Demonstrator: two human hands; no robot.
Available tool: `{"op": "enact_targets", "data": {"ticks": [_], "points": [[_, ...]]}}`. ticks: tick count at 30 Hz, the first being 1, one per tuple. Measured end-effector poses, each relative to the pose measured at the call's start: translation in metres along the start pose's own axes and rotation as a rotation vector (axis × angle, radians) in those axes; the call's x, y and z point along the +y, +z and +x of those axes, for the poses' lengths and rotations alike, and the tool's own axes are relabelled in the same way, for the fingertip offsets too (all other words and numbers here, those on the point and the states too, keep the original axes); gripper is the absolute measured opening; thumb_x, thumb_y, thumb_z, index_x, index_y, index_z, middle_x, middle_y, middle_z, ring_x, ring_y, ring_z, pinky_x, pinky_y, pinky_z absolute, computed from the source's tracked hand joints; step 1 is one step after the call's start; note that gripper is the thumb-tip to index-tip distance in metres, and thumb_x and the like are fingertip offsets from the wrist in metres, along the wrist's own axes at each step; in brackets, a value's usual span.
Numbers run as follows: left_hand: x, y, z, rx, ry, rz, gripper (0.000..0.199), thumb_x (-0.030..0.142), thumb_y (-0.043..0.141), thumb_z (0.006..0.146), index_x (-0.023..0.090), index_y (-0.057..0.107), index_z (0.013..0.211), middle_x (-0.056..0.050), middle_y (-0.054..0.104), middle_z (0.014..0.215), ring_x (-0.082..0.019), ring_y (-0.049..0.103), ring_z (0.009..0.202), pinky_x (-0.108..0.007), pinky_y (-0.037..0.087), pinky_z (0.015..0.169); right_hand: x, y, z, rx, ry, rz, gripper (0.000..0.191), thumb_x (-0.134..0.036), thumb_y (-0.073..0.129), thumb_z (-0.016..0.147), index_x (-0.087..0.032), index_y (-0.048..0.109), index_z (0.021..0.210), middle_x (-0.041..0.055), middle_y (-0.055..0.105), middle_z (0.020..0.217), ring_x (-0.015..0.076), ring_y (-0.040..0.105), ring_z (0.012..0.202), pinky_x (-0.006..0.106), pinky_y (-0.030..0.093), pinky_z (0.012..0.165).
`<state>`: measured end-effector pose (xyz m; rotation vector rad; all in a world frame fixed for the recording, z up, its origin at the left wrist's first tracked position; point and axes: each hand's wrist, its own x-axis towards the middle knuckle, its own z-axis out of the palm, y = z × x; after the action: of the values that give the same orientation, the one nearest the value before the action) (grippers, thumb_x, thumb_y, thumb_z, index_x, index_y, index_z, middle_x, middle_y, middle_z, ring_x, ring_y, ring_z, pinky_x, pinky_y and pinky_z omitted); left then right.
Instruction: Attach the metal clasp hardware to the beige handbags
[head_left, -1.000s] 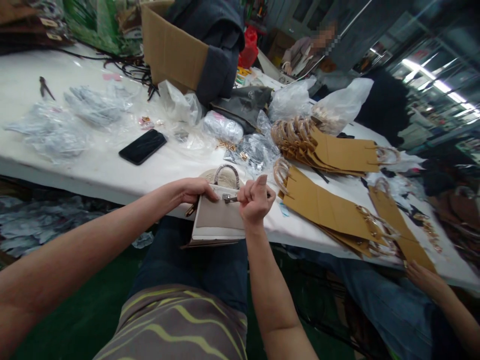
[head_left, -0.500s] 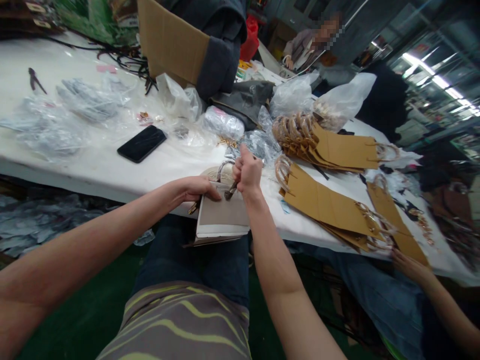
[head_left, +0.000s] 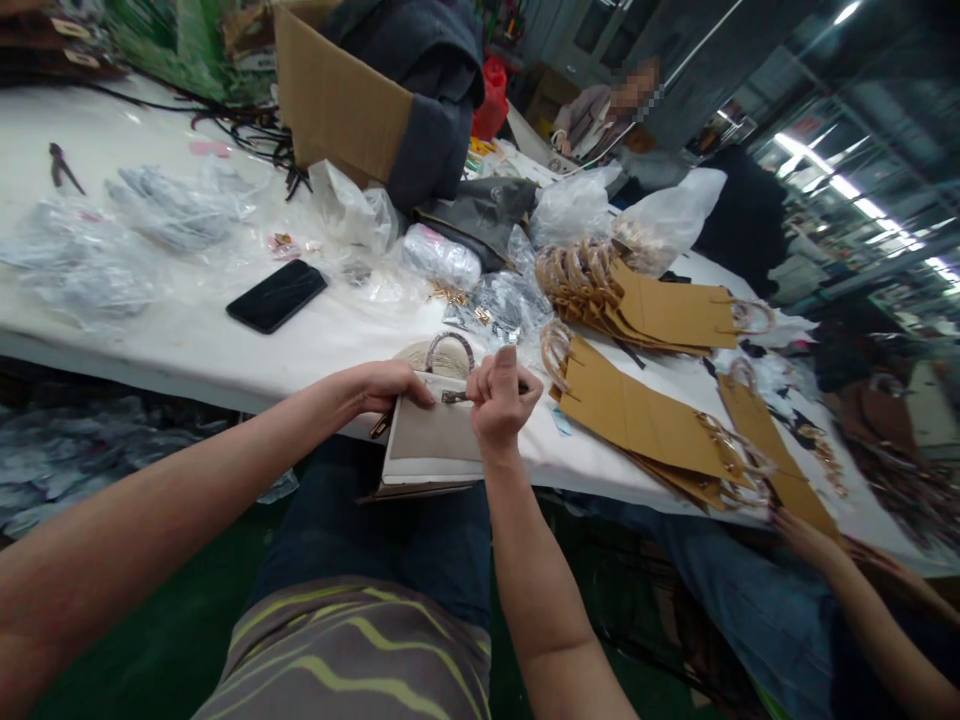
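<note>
A beige and white handbag [head_left: 435,438] rests over my lap at the table's edge. An arched handle [head_left: 450,345], seemingly wrapped in clear film, stands at its far side. My left hand [head_left: 394,385] grips the bag's top left edge, its thumb lying over the front panel. Brass-coloured metal [head_left: 380,425] hangs just below these fingers. My right hand [head_left: 501,395] is a closed fist at the top right of the bag, thumb up. Out of it, towards the bag's front, runs a narrow dark piece with a metal end [head_left: 454,397]; its kind is unclear, and the fist hides the rest.
A black phone [head_left: 276,296] and plastic bags [head_left: 82,260] lie left on the table. Pliers [head_left: 66,170] lie further back, near a cardboard box [head_left: 345,115]. Mustard-coloured bags [head_left: 637,400] are stacked on the right, where another person's hand [head_left: 802,535] reaches in.
My right fist has turned and shifted slightly right and down; the narrow piece now lies nearly level instead of slanting. My left hand keeps its hold on the handbag. The view has shifted a little.
</note>
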<state>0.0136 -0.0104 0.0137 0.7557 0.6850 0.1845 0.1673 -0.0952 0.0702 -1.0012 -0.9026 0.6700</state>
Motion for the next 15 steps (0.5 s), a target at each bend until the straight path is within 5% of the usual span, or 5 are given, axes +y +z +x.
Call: {"op": "enact_targets", "data": {"ticks": [6, 15], "points": [[-0.0034, 0.0046, -0.0035, 0.033, 0.045, -0.012, 0.044, 0.009, 0.090, 0.053, 0.013, 0.081, 0.096, -0.013, 0.086, 0.098, -0.029, 0.080, 0.080, -0.037, 0.069, 0.080, 0.0120, 0.0018, -0.0066, 0.008, -0.004, -0.139, 0.077, -0.079, 0.071, 0.097, -0.025, 0.037, 0.054, -0.0040, 0.034, 0.052, 0.0110, 0.037, 0.046, 0.030, 0.032, 0.046], [-0.0019, -0.0023, 0.0028, 0.018, 0.025, -0.014, 0.041, 0.009, 0.093, 0.053, 0.014, 0.080, 0.092, -0.013, 0.086, 0.096, -0.029, 0.081, 0.081, -0.038, 0.069, 0.080, 0.0028, -0.0001, -0.0042, 0.052, -0.053, 0.033, 0.079, -0.075, 0.069, 0.102, -0.024, 0.028, 0.057, -0.0066, 0.024, 0.053, 0.0088, 0.024, 0.042, 0.029, 0.022, 0.042]]}}
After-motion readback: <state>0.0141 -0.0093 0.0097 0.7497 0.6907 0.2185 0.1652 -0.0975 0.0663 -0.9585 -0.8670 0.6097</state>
